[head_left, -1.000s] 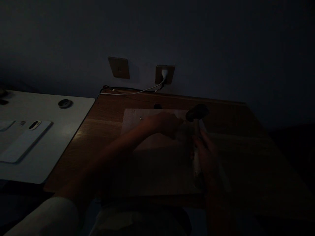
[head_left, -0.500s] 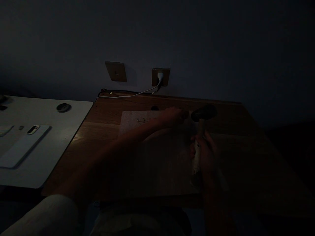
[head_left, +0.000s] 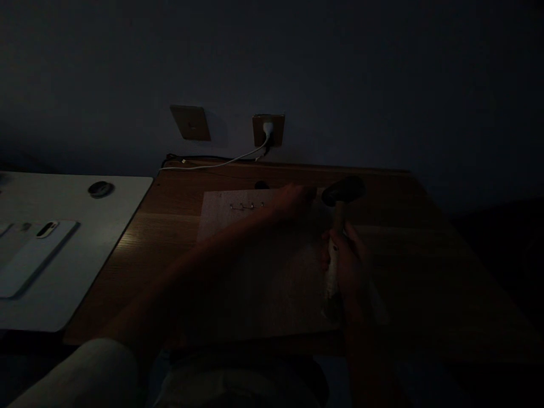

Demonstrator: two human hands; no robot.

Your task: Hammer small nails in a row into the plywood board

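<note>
Hammer is gripped by its handle in the right hand, over the right side of the board, and a broad stretch of brown tabletop runs from there to the tabletop's right edge. The left hand reaches over the board's far edge, near the hammer's head, too dark to tell whether it holds anything; small metal pieces line up to its left. Behind, a narrow strip of tabletop reaches the wall, while the board's near edge lies close to the tabletop's near edge.

L hand outstretched fwd, R hand curled.
</note>
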